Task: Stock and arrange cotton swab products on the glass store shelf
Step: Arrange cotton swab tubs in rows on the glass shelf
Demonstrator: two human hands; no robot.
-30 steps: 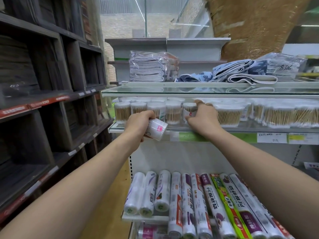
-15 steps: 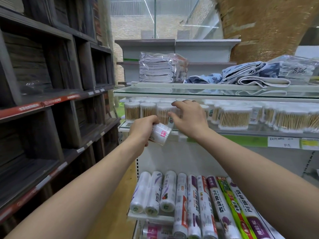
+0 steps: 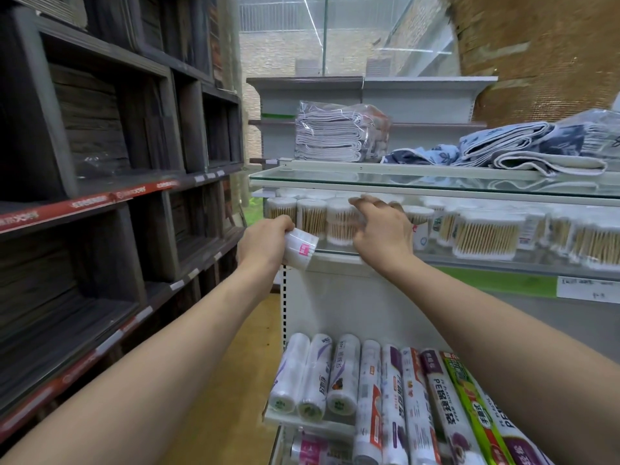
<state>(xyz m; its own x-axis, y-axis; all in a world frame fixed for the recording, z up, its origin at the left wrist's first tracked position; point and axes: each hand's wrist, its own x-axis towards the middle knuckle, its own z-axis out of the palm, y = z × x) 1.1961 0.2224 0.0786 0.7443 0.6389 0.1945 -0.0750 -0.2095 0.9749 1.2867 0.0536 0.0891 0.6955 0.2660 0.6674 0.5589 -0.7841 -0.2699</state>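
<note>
A small round tub of cotton swabs (image 3: 301,249) sits at the centre left of the frame, held in the left hand (image 3: 265,246). The tub is tilted, its long axis running from upper left to lower right, with its flat white end and a pink sticker facing down and to the right. The left fingers are curled round its upper end, so most of the tub sticks out below and to the right of them, just in front of the edge of the glass shelf (image 3: 503,260).

Just to the right, the right hand (image 3: 382,234) reaches over the shelf edge with its fingers spread and relaxed, holding nothing; the fingertips lie against the front swab tubs. Three upright tubs (image 3: 312,216) stand side by side at the shelf's left end, with more behind them and further right, blurred and too many to count. A wide clear box of swabs (image 3: 485,234) stands right of centre.

A second glass shelf (image 3: 436,181) above carries a bagged stack of folded cloths (image 3: 339,132) and loose blue and white towels (image 3: 523,151). At the bottom of the frame, about nine rolls of plastic wrap (image 3: 369,394) lie side by side on a sloping rack. Dark wooden shelving (image 3: 100,169) fills the left side.
</note>
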